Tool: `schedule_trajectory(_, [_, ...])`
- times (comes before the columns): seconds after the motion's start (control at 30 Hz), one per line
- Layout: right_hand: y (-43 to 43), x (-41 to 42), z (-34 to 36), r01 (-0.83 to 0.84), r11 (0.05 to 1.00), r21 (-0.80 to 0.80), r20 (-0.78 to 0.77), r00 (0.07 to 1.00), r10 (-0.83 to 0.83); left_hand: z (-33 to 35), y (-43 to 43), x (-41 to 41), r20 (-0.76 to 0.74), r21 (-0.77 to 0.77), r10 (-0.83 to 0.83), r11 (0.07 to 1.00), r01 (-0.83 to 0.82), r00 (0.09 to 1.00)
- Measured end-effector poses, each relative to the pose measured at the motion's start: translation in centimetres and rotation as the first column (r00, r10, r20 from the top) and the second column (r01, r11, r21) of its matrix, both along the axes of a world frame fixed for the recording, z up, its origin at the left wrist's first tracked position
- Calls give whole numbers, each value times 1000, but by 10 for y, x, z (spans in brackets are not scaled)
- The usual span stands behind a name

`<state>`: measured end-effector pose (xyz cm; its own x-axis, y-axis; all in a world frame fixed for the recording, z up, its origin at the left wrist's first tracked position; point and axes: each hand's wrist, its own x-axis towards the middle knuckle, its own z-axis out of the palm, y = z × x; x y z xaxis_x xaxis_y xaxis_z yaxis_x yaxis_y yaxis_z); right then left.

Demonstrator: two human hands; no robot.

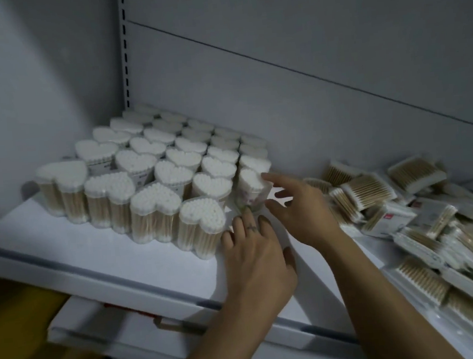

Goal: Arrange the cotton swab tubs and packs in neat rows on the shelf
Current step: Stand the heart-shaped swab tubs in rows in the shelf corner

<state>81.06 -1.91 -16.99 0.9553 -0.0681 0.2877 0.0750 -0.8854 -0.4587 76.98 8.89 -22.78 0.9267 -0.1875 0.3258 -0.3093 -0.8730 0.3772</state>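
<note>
One tilted tub (252, 189) beside the standing tubs (148, 169) is touched by the left grip (252, 243) and right grip (297, 202), both wide, nothing held; uprighting it into line is judged next.

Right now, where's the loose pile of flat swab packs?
In the head view, the pile of flat packs lies at the right of the white shelf, just past the right hand, with heart-shaped clear tubs farther left.
</note>
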Motion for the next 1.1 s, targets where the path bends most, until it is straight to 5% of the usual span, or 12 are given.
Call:
schedule_trajectory(0.2, [-8, -4, -5, -31, 997, 73, 51, 998, 28, 0, -2, 4, 25, 15, 44, 999, -45, 999])
schedule_trajectory(0.43, [-16, -8, -6, -195, 979, -63, -122, 975, 186, 11, -9, 3, -59, 39, 91, 995, -89, 994])
schedule_trajectory(0.6, [-42, -41, 7, -216, 974, -65, -66, 975, 212, 21, -24, -8, -29, 70, 93, 993, -91, 995])
schedule_trajectory(0.9, [-164, -158, 44, -10, 983, -185, 9, 1000, 12, 56, -143, -60, 94, 2, -234, 972, 235, 968])
schedule_trajectory(1.1, [-258, -246, 30, 259, 950, -175, 60, 966, -253, 65, -239, -112, 93, 73, -576, 817, 572, 812])
